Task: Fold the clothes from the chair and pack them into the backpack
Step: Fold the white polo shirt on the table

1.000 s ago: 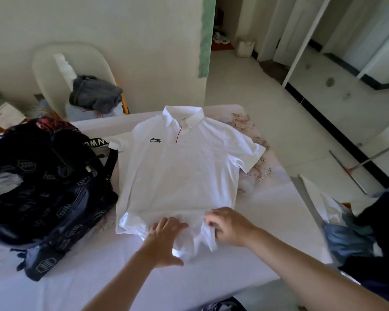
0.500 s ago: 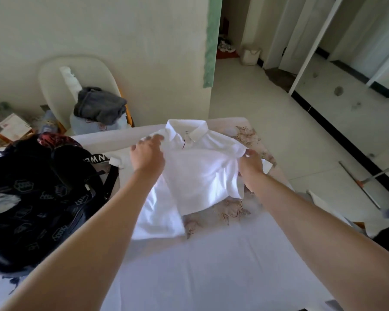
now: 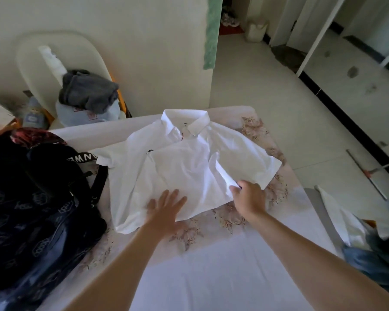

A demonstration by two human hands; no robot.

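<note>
Folding a white collared cotton shirt (image 3: 184, 167) beside the black patterned backpack (image 3: 36, 198).
Left hand (image 3: 166, 209) is pressing flat, fingers spread, on the shirt's folded hem; right hand (image 3: 249, 198) is pinching its right edge.

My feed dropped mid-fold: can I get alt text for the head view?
A white polo shirt lies on the table with its lower half folded up. The left hand presses flat on it while the right hand pinches fabric at its side. A dark backpack sits to the left, and grey clothing lies on the chair behind.
</note>
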